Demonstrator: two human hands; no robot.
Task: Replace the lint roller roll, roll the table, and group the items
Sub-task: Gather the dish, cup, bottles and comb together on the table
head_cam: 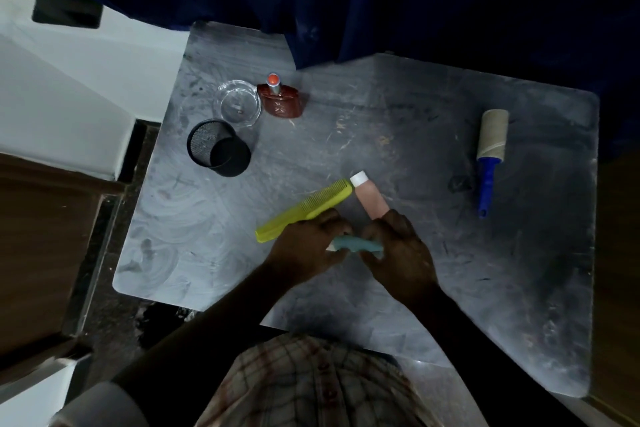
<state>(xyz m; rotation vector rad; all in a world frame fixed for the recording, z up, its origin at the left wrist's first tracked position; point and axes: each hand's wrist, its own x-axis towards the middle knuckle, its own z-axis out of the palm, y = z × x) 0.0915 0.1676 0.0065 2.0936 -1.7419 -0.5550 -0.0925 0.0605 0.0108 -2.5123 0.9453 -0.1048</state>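
Roller (489,152) lies near the desk's (398,107) right edge: blue handle, brown cardboard roll (no white sheets visible). Left hand (304,246) grips comb (304,208); right hand (398,246) grips tube (370,199).

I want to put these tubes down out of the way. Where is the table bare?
Bare: between brown perfume bottle and blue-handled lint roller; also the near-left corner below the yellow-green comb. Crowded: black mesh cup and clear glass dish.

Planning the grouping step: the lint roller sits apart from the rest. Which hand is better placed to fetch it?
Probably the right hand: the lint roller lies on the table's right side, nearer to it. The left hand is by the yellow comb, farther off.
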